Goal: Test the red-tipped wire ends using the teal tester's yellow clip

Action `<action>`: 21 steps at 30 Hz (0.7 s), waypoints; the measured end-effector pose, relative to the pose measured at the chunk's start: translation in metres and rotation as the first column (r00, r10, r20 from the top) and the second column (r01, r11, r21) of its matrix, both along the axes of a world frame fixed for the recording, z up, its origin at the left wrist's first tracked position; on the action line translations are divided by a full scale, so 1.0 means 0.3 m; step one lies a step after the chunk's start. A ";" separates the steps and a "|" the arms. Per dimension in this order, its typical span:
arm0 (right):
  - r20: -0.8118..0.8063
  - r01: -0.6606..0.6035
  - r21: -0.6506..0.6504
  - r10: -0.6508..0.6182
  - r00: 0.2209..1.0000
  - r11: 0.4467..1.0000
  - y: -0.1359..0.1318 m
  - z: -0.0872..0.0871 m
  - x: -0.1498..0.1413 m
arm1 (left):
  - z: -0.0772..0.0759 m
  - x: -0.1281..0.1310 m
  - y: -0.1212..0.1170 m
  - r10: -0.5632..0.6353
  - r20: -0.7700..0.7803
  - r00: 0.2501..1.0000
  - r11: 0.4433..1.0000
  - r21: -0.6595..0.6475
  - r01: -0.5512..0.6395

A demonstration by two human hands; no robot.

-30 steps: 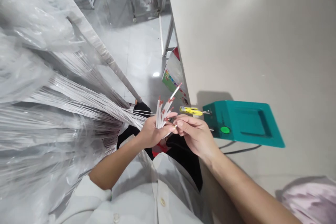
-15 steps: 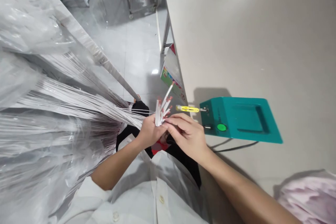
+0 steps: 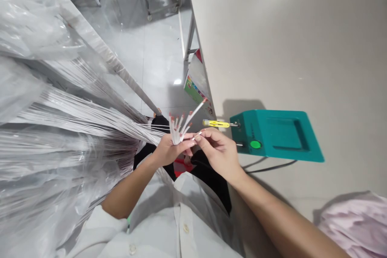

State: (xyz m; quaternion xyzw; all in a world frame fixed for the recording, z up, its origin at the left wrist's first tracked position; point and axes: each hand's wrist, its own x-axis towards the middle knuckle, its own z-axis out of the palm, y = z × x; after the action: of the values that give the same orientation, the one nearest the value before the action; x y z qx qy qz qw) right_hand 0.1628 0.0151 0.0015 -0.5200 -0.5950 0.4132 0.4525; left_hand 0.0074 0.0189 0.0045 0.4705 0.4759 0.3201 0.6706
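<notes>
My left hand (image 3: 168, 150) is closed around a bundle of white wires (image 3: 177, 134), whose reddish, copper-looking tips fan out above the fingers. My right hand (image 3: 218, 150) pinches the end of a single white wire (image 3: 198, 134) between thumb and forefinger, just right of the bundle. Both hands are close together in front of my body. Long white wires (image 3: 121, 113) run from the left hand back to the rack side. To the right of my right hand, a yellow clip-like tool (image 3: 216, 123) juts from a teal device (image 3: 287, 135) with a green button.
The teal device sits on a pale table (image 3: 272, 56), with black cables (image 3: 272, 168) beside it. Pink cloth (image 3: 356, 225) lies at the lower right. At left, plastic-covered wires hang along a rail (image 3: 121, 70). A printed box (image 3: 198, 84) stands below the table edge.
My right hand has drawn one wire end away from the bundle, to the right. The left hand has shifted slightly left and the wire tips have spread. The view has moved a little.
</notes>
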 end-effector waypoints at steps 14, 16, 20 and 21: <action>0.083 -0.081 0.203 0.065 0.994 0.976 -0.011 -0.007 0.004 | 0.032 0.031 -0.035 0.212 -0.140 0.967 0.968 0.167 -0.188; 0.040 -0.086 0.181 0.080 0.996 0.980 -0.006 -0.006 0.016 | 0.033 0.024 -0.029 0.180 -0.156 0.971 0.971 0.186 -0.150; 0.065 -0.206 0.136 0.199 0.978 0.969 0.013 0.015 0.044 | 0.048 -0.009 -0.014 0.023 -0.194 0.981 0.992 0.128 0.002; 0.104 -0.253 0.137 0.240 0.965 0.958 0.017 0.023 0.050 | 0.053 -0.019 -0.010 -0.034 -0.198 0.980 0.993 0.101 0.055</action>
State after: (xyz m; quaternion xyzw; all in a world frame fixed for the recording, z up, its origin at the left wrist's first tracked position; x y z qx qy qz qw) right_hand 0.1778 0.0202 0.0085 -0.4240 -0.7034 0.3979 0.4088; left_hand 0.0016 0.0159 0.0204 0.5453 0.5114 0.2820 0.6013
